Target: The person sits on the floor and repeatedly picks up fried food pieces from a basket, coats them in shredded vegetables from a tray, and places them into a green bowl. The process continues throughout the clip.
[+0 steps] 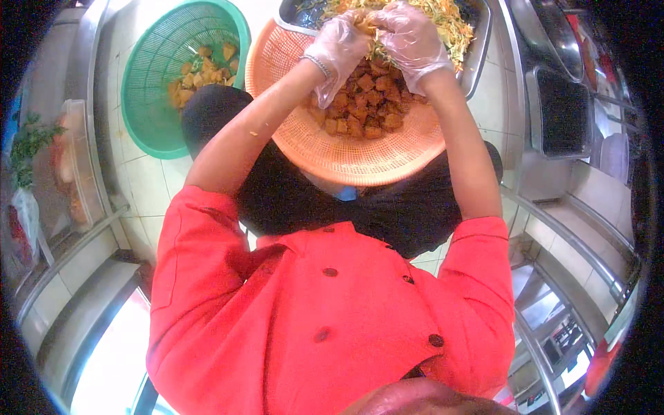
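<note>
Both my hands wear clear plastic gloves and meet over the far part of an orange mesh basket (358, 168). My left hand (342, 44) pinches a small golden-brown food piece (364, 23), perhaps fried tofu. My right hand (412, 41) has its fingers on the same piece from the other side. Shredded vegetables (377, 49) hang below the fingers. Browned, fried-looking cubes (365, 104) lie heaped in the orange basket under my hands. Just beyond, a metal tray (485, 46) holds shredded vegetable mix (454, 26), partly hidden by my right hand.
A green plastic basket (150, 119) with golden cubes (205, 72) stands on the tiled floor (145, 187) at left, beside my knee. Leafy greens (31, 145) and a clear plastic container (85, 161) sit far left. Metal racks and a dark rectangular pan (563, 111) are at right.
</note>
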A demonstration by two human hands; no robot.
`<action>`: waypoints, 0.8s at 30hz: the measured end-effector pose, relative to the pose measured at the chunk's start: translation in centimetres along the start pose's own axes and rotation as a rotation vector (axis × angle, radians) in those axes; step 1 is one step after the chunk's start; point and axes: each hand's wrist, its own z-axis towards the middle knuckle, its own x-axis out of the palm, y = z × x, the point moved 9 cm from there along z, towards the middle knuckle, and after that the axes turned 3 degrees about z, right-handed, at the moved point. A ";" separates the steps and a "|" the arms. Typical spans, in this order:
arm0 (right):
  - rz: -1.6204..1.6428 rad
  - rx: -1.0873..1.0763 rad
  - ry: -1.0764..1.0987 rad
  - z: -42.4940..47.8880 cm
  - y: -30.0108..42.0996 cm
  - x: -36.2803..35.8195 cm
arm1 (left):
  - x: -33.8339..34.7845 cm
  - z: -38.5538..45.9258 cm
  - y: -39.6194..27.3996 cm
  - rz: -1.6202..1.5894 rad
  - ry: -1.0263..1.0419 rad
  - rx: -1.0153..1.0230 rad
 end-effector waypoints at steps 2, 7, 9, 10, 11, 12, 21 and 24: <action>0.033 -0.007 0.022 -0.3 -0.7 0.7 | 0.4 -0.1 0.4 -0.048 0.023 -0.072; 0.243 0.046 0.060 -0.4 -1.0 1.3 | 0.5 0.0 0.8 -0.156 -0.031 -0.032; 0.514 0.201 0.072 -0.2 0.1 0.7 | 0.4 -0.6 1.5 -0.552 -0.042 0.015; 0.455 0.220 0.024 -0.6 -0.9 0.4 | 0.3 -0.5 0.2 -0.463 -0.004 -0.075; 0.396 0.245 -0.028 -1.1 -2.5 0.2 | -0.7 -0.6 -3.0 -0.372 0.041 -0.162; 0.345 0.249 -0.067 -1.1 -2.6 -0.1 | -1.6 -1.0 -4.3 -0.271 0.062 -0.254; 0.296 0.312 -0.095 -0.8 -2.1 -2.0 | -1.4 -0.5 -4.6 -0.611 0.031 -0.061; 0.293 0.331 -0.074 -0.8 -1.9 -2.6 | -0.7 -0.6 -3.6 -0.709 0.106 -0.252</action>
